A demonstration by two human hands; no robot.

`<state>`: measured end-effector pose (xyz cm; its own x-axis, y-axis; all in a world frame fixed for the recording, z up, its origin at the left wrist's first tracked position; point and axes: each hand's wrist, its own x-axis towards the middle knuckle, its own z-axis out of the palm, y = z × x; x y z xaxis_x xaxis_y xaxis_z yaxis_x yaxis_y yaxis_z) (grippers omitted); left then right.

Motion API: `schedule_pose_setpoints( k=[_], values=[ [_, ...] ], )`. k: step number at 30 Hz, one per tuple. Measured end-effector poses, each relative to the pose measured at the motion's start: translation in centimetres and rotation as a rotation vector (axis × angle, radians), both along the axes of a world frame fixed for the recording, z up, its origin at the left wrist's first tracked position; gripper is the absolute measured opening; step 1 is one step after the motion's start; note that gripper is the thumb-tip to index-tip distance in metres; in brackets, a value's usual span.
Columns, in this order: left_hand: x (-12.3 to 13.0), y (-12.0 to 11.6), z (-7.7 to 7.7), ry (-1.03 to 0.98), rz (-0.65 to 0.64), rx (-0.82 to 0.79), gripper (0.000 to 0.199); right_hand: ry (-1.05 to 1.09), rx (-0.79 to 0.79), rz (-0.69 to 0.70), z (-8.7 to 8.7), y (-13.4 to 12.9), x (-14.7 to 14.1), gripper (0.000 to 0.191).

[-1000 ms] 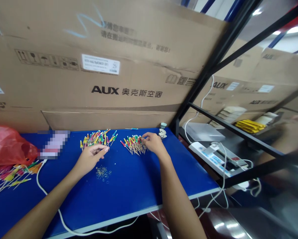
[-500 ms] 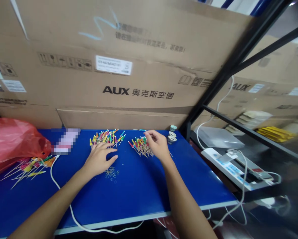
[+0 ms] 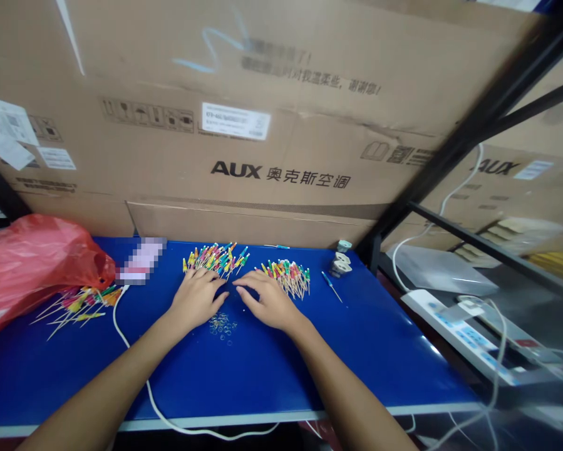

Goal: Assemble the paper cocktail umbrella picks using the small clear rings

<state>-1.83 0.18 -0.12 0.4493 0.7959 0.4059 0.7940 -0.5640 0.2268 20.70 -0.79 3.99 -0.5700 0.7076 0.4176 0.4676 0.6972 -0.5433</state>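
Colored toothpicks [image 3: 214, 260] on blue table [image 3: 384, 369]; cardboard cartons [image 3: 281, 150] behind

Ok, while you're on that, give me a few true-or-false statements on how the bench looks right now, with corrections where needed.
1. The left hand rests on the blue table, its fingertips at a pile of wooden picks with coloured tips. True.
2. The right hand is lifting a second pile of coloured picks off the table. False: it lies on the table just in front of that pile, holding nothing visible.
3. Small clear rings lie on the table between the two hands. True.
4. The red plastic bag lies to the right of both hands. False: it lies at the table's left end.
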Motion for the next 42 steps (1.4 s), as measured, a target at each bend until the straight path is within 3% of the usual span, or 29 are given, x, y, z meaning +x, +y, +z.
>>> schedule_pose_setpoints(
  k=[6,14,19,23,27,31,36,42],
  values=[
    [0.3,-0.3,0.3,0.024,0.026,0.023,0.025,0.046,-0.021,-0.006,0.5,-0.2,0.1,0.023],
    [-0.7,-0.1,2.0,0.057,0.088,0.139,0.025,0.053,-0.013,-0.019,0.6,-0.3,0.3,0.024],
    [-0.8,0.0,2.3,-0.234,0.054,0.163,0.02,0.204,-0.09,-0.159,-0.2,0.2,0.0,0.024],
    [-0.2,-0.1,2.3,-0.507,-0.087,0.107,0.016,0.505,-0.349,-0.307,-1.1,0.7,-0.6,0.037],
    [0.6,-0.5,2.2,-0.574,-0.156,0.011,0.013,0.659,-0.509,-0.268,-0.9,0.8,-0.6,0.036],
    [1.3,-0.9,1.8,-0.625,-0.128,-0.255,0.028,0.688,-0.565,-0.187,-0.6,0.5,-0.7,0.029],
    [2.0,-1.2,1.8,-0.689,-0.192,-0.513,0.016,0.6,-0.481,-0.085,-1.2,0.0,-1.6,0.022],
    [2.1,-1.2,1.9,-0.775,-0.187,-0.543,0.016,0.437,-0.238,-0.235,-1.1,-0.1,-1.4,0.018]
  ],
)
